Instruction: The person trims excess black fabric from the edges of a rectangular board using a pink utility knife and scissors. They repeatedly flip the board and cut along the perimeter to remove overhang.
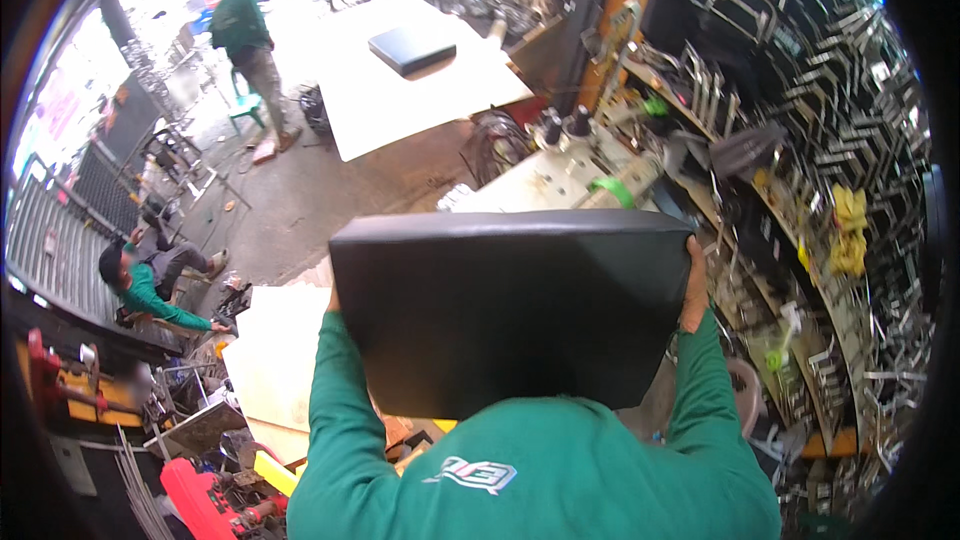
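A large black padded cushion (510, 315), rectangular with a smooth leather-like cover, is held up in front of my chest. My right hand (696, 285) grips its right edge near the upper corner, fingers partly out of sight behind it. At the opposite edge, my left hand (334, 292) holds the cushion too; only a sliver of that hand shows. Both arms are in green sleeves. Beyond the cushion, a similar flat black pad (412, 48) lies on a pale tabletop (370, 110).
A workbench (560, 180) with tools and a green strap stands just past the cushion. Bent metal tubes (850, 90) crowd the right wall. One person (245, 35) stands far left; another (155, 285) sits at left. Pale boards (275, 360) and a red machine (200, 500) are at lower left.
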`<state>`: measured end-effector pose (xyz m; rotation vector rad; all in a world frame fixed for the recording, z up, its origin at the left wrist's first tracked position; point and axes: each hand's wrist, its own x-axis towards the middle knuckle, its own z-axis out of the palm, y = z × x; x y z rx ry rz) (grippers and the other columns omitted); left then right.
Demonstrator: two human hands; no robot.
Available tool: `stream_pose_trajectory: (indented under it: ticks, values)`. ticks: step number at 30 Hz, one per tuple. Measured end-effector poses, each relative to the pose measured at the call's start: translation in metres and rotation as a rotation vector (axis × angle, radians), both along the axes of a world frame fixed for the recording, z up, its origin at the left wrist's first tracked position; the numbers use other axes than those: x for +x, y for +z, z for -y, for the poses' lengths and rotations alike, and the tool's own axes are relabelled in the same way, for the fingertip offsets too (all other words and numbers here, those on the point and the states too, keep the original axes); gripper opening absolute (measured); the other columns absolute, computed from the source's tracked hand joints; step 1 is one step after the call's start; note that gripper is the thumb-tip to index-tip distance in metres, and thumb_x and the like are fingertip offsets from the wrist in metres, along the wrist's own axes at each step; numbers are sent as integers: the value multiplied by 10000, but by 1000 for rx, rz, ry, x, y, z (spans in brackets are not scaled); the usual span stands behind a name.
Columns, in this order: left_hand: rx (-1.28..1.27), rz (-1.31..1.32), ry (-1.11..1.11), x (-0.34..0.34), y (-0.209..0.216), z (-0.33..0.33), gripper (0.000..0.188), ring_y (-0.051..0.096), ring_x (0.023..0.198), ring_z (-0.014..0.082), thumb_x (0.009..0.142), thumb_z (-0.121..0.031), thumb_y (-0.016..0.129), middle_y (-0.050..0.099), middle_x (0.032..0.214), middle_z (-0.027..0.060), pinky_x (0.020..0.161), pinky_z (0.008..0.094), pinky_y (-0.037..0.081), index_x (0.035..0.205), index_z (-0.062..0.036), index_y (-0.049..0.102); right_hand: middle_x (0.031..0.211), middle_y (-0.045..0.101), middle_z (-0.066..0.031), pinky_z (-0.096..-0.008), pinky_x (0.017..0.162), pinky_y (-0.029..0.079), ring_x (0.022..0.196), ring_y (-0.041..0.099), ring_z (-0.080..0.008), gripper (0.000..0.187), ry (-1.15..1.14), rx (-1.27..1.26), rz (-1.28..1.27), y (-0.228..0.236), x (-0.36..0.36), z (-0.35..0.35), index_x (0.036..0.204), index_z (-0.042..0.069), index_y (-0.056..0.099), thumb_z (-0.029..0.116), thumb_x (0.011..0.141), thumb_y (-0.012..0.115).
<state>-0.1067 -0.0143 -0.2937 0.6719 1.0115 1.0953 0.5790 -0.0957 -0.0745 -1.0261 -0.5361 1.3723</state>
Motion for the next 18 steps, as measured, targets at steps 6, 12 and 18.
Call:
stream_pose_trajectory:
  ticks: [6,12,18]
  values:
    - [65,-290,482,-119,97,158,816,676,1209,338,846,-741,749,729,1281,138,1094,509,497,1314,-80,649,1390,727,-149,-387,1075,571,1220,719,-257,664,316,299,15,85,-106,-81,1496,21,629,529,1069,646]
    - [405,-674,1101,-122,227,307,795,698,1148,336,754,-707,859,743,1209,129,1046,497,520,1215,-88,669,1400,687,-132,-396,1081,547,1234,687,-267,917,344,597,226,140,-228,-223,1553,9,558,775,1052,509]
    - [1004,-1088,931,74,235,271,786,720,1086,334,662,-673,968,757,1136,120,997,485,543,1116,-96,688,1425,682,-154,-441,1073,550,1225,671,-315,1204,800,250,-723,6,-320,-247,1569,-3,534,997,908,426]
